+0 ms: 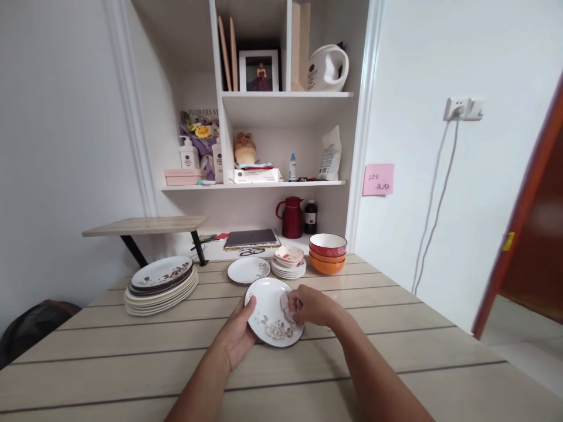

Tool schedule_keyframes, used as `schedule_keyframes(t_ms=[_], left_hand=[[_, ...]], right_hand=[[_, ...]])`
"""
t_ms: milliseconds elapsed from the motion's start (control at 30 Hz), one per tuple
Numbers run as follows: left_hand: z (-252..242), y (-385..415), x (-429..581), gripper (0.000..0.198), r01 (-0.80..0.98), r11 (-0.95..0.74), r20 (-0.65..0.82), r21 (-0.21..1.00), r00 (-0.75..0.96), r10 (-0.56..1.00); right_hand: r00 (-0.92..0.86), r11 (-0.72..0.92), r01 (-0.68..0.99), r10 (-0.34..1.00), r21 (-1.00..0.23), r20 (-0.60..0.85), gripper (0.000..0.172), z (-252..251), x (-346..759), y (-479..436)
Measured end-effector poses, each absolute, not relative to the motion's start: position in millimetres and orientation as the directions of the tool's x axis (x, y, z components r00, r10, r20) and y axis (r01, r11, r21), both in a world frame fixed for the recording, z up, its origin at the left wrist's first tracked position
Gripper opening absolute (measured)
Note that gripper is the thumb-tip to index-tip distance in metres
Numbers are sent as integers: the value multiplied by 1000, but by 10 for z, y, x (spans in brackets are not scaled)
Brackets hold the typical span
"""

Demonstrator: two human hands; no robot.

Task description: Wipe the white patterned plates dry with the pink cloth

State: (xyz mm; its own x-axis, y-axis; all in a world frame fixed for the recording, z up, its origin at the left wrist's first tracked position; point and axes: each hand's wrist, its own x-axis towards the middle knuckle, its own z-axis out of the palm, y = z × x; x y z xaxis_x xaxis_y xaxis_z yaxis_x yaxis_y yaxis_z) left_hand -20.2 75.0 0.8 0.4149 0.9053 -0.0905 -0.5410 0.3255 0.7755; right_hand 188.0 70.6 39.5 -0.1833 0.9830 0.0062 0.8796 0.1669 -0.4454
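Observation:
My left hand (237,337) grips the left rim of a small white plate with a brown flower print (268,313), holding it tilted just above the wooden table (132,363). My right hand (314,306) is closed on a small whitish cloth (285,305) and presses it against the plate's face near its right side. Both forearms reach in from the bottom edge.
A tall stack of large plates (160,285) sits at the left. Behind the held plate lie a single small plate (248,270), a stack of small dishes (288,262) and stacked red and orange bowls (328,252). Shelves with a red jug (291,217) stand at the back.

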Motion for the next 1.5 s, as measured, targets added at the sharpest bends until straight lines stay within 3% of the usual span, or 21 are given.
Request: schedule_keyframes(t_ms=[167,333,433,667,800,900,1033,1200,1333,1500], left_hand=[[-17,769,-213,70,-550,341,-82,762,441,894],[-22,775,-203,66,-540,353,-50,764,496,867],[-13,754,-187,62,-533,369,-48,762,521,852],[-14,743,-174,69,-569,390,-31,724,538,842],[-23,765,-196,67,-531,396,-59,749,542,839],[-16,772,-210,65,-515,363,-68,777,504,861],[-5,765,-208,66,-484,307,-76,819,438,896],[9,756,-201,69,-481,291,-62,827,437,897],[28,749,-199,67,-470,317,-80,824,458,885],[1,775,-189,66,-522,359,-45,774,520,853]], right_hand=[[65,43,922,963,-386,262,14,264,1651,865],[-79,310,815,897,-490,436,38,234,1482,920],[-171,424,726,874,-541,455,42,259,1378,867],[-458,529,562,839,-636,293,44,372,1357,670],[-566,353,597,822,-720,-67,38,431,1636,600],[-473,216,703,853,-677,-220,38,447,1846,585],[-150,109,854,988,-509,-39,38,424,1927,654],[90,5,906,975,-422,204,36,332,1804,811],[69,86,886,948,-455,312,31,242,1671,900],[-105,330,799,900,-502,424,36,153,1517,963]])
